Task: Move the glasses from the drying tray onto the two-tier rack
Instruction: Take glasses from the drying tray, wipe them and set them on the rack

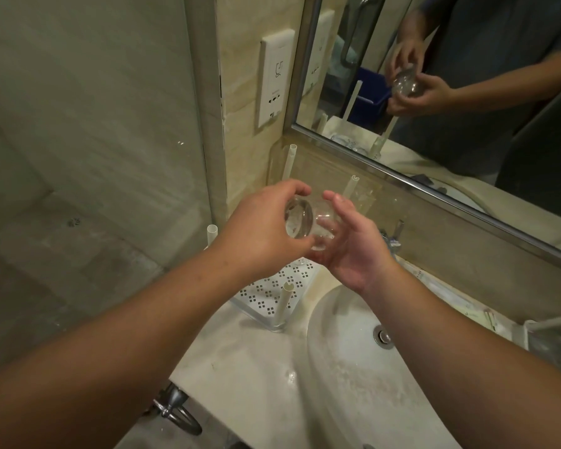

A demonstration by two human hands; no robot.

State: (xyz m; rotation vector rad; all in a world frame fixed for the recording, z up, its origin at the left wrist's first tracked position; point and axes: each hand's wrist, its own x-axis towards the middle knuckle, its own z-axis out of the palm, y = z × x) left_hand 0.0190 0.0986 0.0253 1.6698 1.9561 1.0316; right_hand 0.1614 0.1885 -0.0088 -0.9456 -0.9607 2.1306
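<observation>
A clear drinking glass [300,222] lies on its side in the air, its thick base facing me. My left hand [259,228] grips it around the base end. My right hand [353,244] cups it from the right and below, fingers spread. Both hands hover over the white rack [269,294], whose perforated lower shelf and upright white posts [283,304] stand in the counter's left corner. The foot of another glass [300,262] peeks out on that shelf under my hands. A clear tray [551,338] sits at the far right edge, mostly cut off.
A white oval sink [353,367] fills the counter to the right of the rack, with a faucet [394,236] behind it. A mirror [467,92] hangs above, a wall socket [274,79] beside it, and a glass partition [94,124] at left.
</observation>
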